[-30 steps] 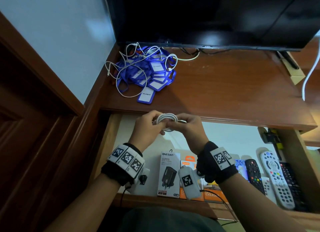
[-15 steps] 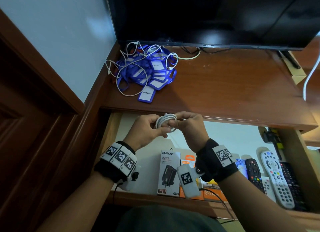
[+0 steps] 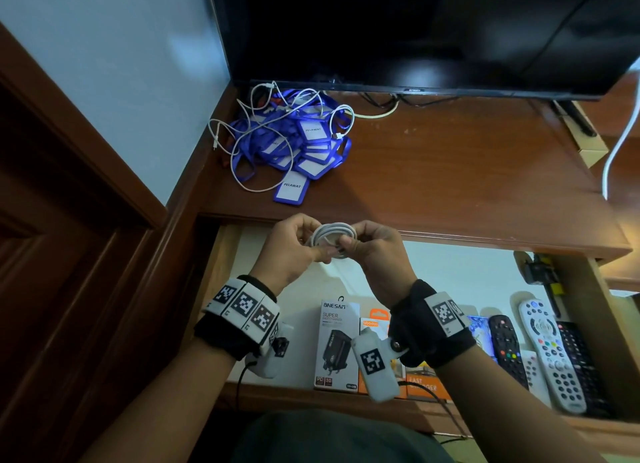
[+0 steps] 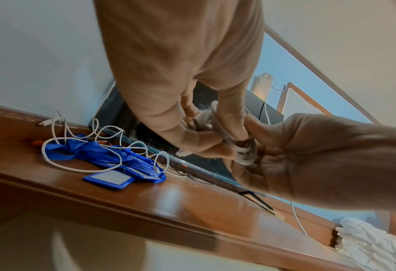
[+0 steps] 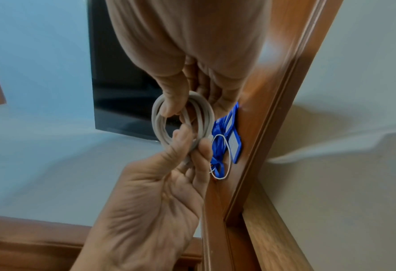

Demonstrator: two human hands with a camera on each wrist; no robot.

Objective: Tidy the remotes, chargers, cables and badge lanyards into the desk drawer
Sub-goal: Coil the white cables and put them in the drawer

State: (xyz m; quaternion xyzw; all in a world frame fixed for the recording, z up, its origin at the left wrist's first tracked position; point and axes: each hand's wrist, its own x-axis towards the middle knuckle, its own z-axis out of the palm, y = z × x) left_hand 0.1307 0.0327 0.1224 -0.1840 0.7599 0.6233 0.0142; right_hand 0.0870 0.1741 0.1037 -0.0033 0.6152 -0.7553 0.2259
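**Coiled cable held between both hands above the open drawer**

The left hand and the right hand met just in front of the tabletop edge, over the open drawer. Between them they held a white cable wound into a small round coil. In the right wrist view the left thumb passed through the loop while the right fingers pinched the strands at its lower side; the coil stood roughly upright there, its opening facing the camera. One plug end poked out past the left fingertips in the left wrist view.

At the back left of the tabletop lay a heap of blue badge lanyards tangled with a loose white cable, its loops sprawling leftward.

Inside the drawer, charger boxes stood along the near edge, and several remotes lay side by side at the right, long axes running front to back.
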